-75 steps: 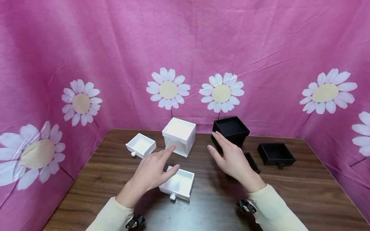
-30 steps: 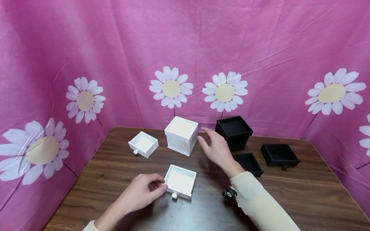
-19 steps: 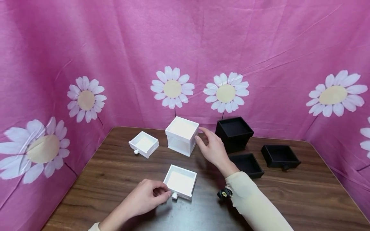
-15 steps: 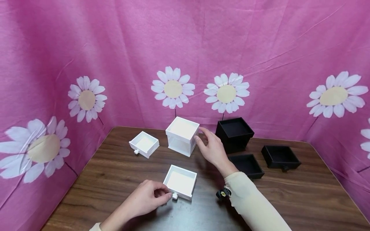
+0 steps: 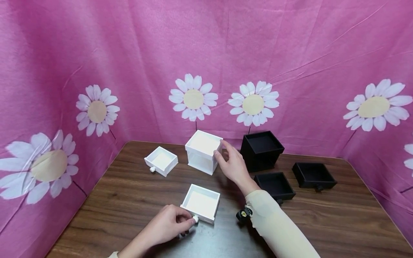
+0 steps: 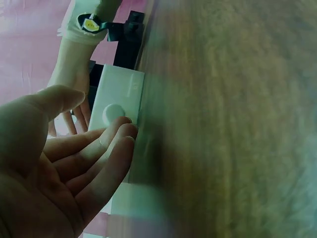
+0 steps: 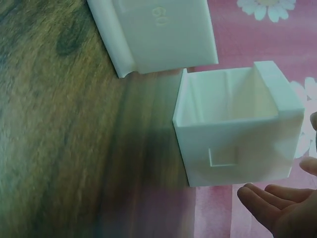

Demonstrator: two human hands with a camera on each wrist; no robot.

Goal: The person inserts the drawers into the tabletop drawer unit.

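A white drawer with a round knob lies near the middle of the table. My left hand is at the knob, fingers loosely bent and the thumb apart from them in the left wrist view; whether a fingertip touches the knob I cannot tell. Behind the drawer stands a white box with a front opening. Beside its right wall is my right hand, fingers spread a little. The right wrist view shows a narrow gap between those fingertips and the white box.
A second white drawer lies at the back left of the wooden table. To the right stand a black box, a black drawer and another black drawer. A pink flowered cloth hangs behind.
My left hand has come down from above the front white drawer to its knob. My right hand has moved left from the black box to the white box. The boxes and drawers stay put.
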